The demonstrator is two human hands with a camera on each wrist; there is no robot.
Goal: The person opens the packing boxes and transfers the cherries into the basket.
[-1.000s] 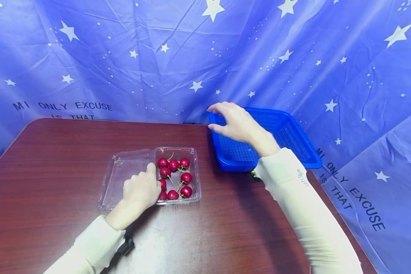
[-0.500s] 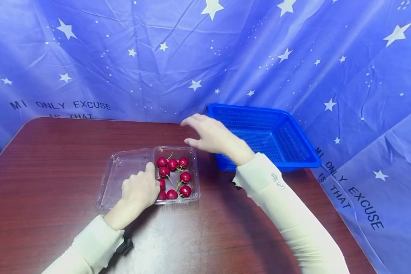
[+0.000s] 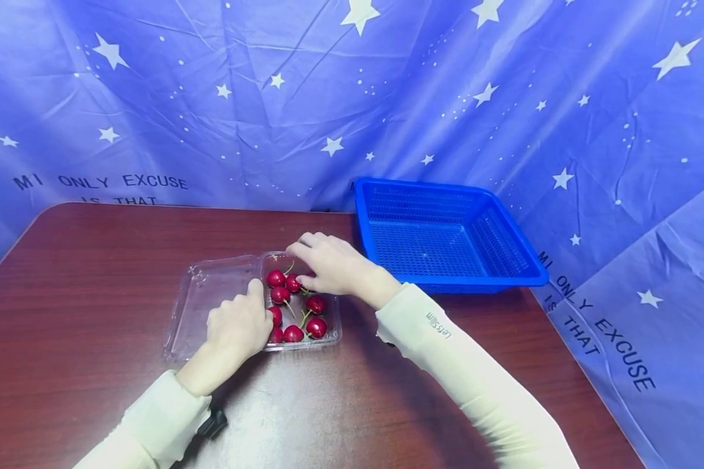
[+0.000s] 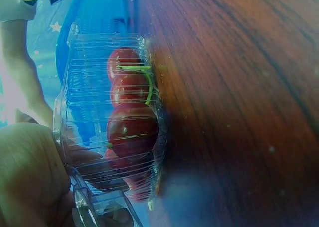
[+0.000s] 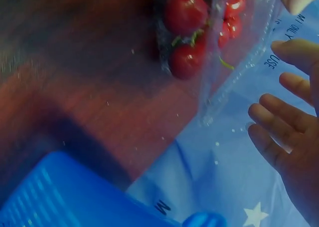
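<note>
A clear plastic clamshell box (image 3: 337, 329) lies on the table with its lid (image 3: 211, 290) folded open to the left. Several red cherries (image 3: 279, 295) with green stems are inside. My left hand (image 3: 238, 326) grips the box's left edge near the hinge; in the left wrist view, fingers show through the ribbed wall beside the cherries (image 4: 132, 127). Over the back right part of the box hovers my right hand (image 3: 331, 266), hiding a cherry there. In the right wrist view that hand (image 5: 291, 119) has its fingers spread, holding nothing, apart from the cherries (image 5: 186, 12).
A blue plastic basket (image 3: 422, 251) with a mesh bottom stands at the table's back right, right of the box. The reddish-brown table (image 3: 111, 260) meets a blue curtain (image 3: 240, 117) with white stars behind and at the right.
My right hand has moved left and down from over the basket to above the box. The left hand and the box stay where they were.
</note>
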